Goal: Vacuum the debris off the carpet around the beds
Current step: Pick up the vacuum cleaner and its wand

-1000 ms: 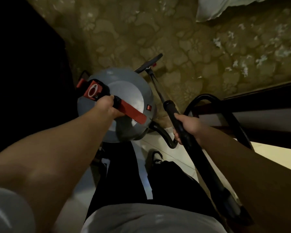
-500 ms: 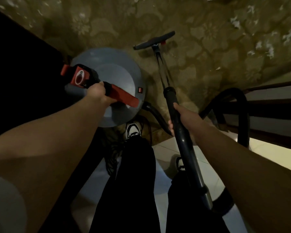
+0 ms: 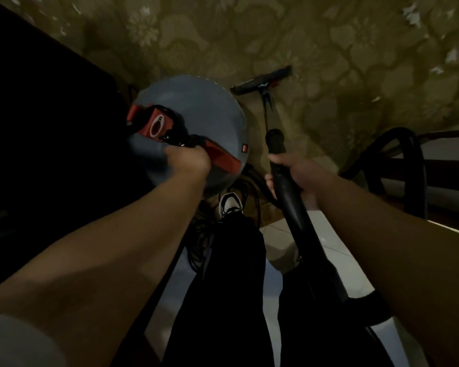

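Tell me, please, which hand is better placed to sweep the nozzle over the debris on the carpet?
Right. The right hand grips the black wand leading to the floor nozzle on the carpet, while the left hand is occupied gripping the red handle of the vacuum canister.

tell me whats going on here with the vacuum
A person is standing where the tiled floor meets the patterned carpet. The left hand grips the red handle on top of the grey canister vacuum. The right hand grips the black wand, and its floor head sits ahead on the carpet. Pale debris lies further off at the upper right. The hose loops round on the right.
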Demonstrator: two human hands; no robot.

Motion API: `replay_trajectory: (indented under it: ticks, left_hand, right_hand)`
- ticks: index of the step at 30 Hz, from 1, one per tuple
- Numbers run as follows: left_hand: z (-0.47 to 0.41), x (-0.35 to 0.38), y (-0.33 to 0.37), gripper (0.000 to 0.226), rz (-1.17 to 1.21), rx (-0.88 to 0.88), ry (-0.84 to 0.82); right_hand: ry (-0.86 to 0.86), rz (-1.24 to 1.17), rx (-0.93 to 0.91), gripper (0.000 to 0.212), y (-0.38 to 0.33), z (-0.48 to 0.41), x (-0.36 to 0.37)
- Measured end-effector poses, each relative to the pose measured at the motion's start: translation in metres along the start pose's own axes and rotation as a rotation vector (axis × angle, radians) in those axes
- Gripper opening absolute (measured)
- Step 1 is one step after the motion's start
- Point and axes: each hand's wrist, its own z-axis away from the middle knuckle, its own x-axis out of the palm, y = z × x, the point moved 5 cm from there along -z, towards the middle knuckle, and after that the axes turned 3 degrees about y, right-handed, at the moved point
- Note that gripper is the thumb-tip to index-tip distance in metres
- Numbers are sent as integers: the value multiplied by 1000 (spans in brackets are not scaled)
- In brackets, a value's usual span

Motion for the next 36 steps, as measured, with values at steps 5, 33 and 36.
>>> replay_trajectory:
  ticks: [5,33,36]
  left_hand:
    - [51,40,13,56,-853,840,-62]
    - [130,89,45,30,-553,268,-602]
    - [174,84,59,34,-218,29,-716]
  right_hand:
    - [-194,128,108,22,14,11,4]
    - [-155,357,-150,14,8,48,-80]
    - [-78,356,-235,23,-4,79,-80]
